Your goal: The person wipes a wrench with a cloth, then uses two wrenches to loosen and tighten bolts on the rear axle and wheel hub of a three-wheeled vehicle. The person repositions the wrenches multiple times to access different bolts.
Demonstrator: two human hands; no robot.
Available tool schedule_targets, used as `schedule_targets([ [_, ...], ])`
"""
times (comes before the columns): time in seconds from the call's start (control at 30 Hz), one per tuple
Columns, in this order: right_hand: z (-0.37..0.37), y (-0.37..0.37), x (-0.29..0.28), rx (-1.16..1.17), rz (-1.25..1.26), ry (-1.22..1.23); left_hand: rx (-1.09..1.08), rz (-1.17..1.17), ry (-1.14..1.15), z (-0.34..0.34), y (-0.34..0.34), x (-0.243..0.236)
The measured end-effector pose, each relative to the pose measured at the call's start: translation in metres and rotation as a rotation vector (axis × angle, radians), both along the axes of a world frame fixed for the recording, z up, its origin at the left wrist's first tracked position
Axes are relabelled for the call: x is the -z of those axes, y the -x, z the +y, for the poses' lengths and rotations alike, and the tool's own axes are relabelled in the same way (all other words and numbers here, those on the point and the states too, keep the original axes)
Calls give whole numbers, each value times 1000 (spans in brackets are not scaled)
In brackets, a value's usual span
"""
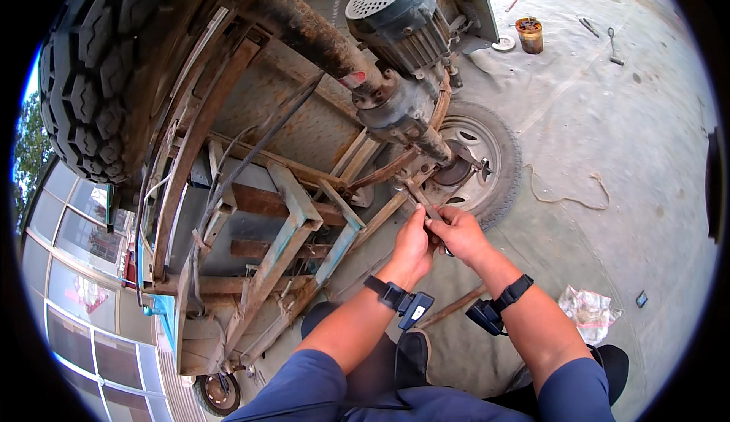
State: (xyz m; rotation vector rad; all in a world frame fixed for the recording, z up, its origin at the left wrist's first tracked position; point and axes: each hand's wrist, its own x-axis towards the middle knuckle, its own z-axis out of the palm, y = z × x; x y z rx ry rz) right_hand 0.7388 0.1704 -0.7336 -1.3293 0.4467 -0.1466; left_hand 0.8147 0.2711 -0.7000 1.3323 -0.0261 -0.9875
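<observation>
My left hand (414, 241) and my right hand (459, 232) are close together in front of the axle of a tipped-up vehicle. Both are closed around the near end of a narrow, flat metal bar (423, 200), its exact kind unclear. Its far end reaches toward the hub, and I cannot tell whether it is attached there. Just beyond lies a wheel (498, 165) with a pale rim and a black tire, flat near the floor. The rusty axle housing (319, 38) comes down to it, with a finned grey electric motor (399, 23) alongside. Palms and most fingertips are hidden.
A rusty steel frame (285, 228) fills the left side, under a knobbly upper tire (87, 72). On the grey ground sheet are a brown-stained tub (529, 36), hand tools (613, 46), a cord (566, 203) and a crumpled plastic bag (588, 314).
</observation>
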Motion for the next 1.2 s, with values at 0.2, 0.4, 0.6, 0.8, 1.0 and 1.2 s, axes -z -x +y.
schedule_targets([
  [0.2,0,-2,-11,40,-26,89,-112,-6,33,-4,2,-11],
  [0.4,-1,-9,-16,281,-146,453,-372,31,223,-6,-15,-24],
  [0.6,-15,7,-46,199,-61,476,-409,39,156,-2,-22,-56],
  [0.8,-51,34,-99,-31,-147,559,-384,37,117,8,-15,-71],
  [1.0,-75,38,-147,-9,-64,449,-427,70,187,18,-6,-98],
  [1.2,-54,52,-182,-29,-227,276,-355,-80,235,24,24,-146],
])
